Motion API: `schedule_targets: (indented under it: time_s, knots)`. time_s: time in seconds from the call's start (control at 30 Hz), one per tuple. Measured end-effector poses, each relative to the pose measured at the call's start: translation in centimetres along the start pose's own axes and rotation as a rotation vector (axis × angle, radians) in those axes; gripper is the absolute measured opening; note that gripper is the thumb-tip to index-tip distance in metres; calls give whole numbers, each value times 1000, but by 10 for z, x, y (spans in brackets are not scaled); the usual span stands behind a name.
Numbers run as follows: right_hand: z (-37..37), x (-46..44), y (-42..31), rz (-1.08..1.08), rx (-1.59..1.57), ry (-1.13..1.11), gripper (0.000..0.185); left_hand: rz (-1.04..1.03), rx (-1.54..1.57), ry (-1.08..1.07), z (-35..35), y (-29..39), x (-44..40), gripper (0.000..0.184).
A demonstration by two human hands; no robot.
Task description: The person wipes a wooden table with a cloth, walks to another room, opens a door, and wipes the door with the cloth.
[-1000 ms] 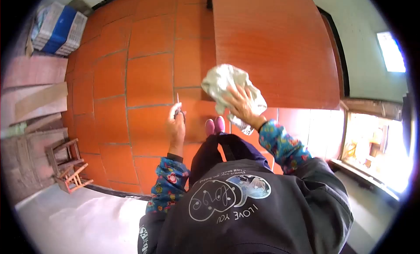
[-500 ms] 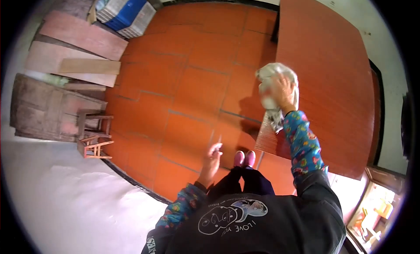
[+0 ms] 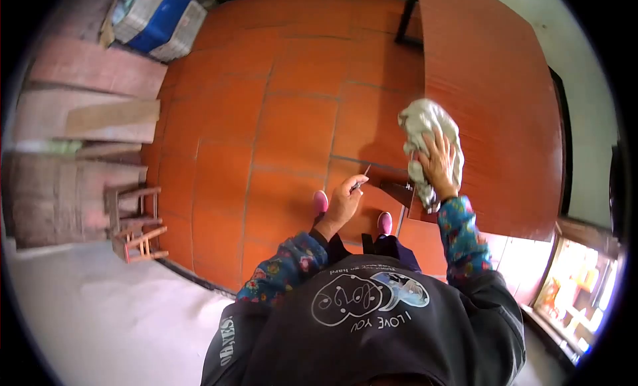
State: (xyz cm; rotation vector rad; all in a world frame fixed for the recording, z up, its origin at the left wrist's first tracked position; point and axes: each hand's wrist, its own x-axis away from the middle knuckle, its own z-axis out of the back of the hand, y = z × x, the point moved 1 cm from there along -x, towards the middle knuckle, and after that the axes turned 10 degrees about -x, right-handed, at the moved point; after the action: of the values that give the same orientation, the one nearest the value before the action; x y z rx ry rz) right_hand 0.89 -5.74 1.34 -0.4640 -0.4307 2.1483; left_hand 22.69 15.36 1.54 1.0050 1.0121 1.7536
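Note:
My left hand (image 3: 344, 198) is closed around a thin, pointed tool (image 3: 366, 171) with a dark grip. Its slim tip points up and away from me, and its exact kind is too small to make out. My right hand (image 3: 440, 165) lies with fingers spread on a crumpled pale cloth (image 3: 425, 117). That cloth sits along the left edge of the reddish-brown table (image 3: 498, 120), part of it reaching over the edge. Between the hands, the tool is apart from the cloth.
Orange floor tiles (image 3: 292, 127) stretch ahead of me. Along the left wall are wooden boards (image 3: 113, 120), small wooden stools (image 3: 141, 243) and a blue-and-white box (image 3: 159, 20). A dark table leg (image 3: 407, 20) shows at the far end.
My left hand has risen and moved right, bringing the tool closer to the cloth. My right hand stays on the cloth with its fingers more spread. My feet have moved apart.

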Motion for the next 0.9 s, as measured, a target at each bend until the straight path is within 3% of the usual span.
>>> schedule_targets:
  time_s: [0.07,0.13,0.2,0.37,0.57,0.63,0.7,0.9]
  knots:
    - [10,40,-17,-70,3,1,52,-186,98,14,7,-41,-32,34]
    - [17,76,-37,-176,14,-1,52,-120,278,-44,43,-34,-43,36]
    - [6,97,-35,-289,33,32,52,-136,149,-83,75,-65,-65,35]
    - [-3,95,-46,-443,53,108,49,-12,161,-79,127,-108,-95,37]
    - [-7,33,-45,-499,183,104,52,91,96,-141,131,-117,-127,36]
    - [-9,-10,-22,-473,240,111,53,203,41,-242,129,-84,-153,35]
    - [-5,-63,-3,-486,189,239,53,104,51,-256,120,-58,-186,32]
    - [19,-202,105,-544,111,405,46,176,18,-379,92,-10,-288,32]
